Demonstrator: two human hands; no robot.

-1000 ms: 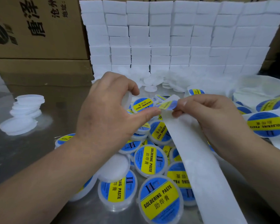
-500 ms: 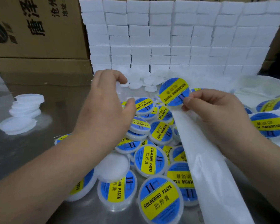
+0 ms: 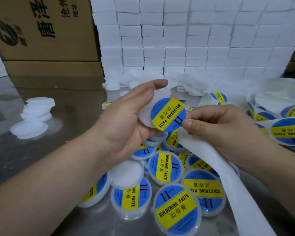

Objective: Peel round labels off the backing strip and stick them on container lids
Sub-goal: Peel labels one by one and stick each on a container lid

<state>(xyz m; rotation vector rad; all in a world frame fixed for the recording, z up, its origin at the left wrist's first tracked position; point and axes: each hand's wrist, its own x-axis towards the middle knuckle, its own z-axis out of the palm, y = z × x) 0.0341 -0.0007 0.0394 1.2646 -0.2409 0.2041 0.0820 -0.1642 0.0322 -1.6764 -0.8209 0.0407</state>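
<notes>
Over the counter (image 3: 41,150), backing strip (image 3: 228,181) trailing under the right hand (image 3: 220,126), the left hand (image 3: 126,120) cups a blank white lid (image 3: 145,116) and the right pinches the round label (image 3: 168,114) half across it: sticking step, and next, I'd judge, centre it and press flat.

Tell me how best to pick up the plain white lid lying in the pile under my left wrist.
Probably pinch the near rim of the plain lid from above: it is a thin disc lying flat on labelled lids, so only the exposed raised edge offers a hold.
</notes>
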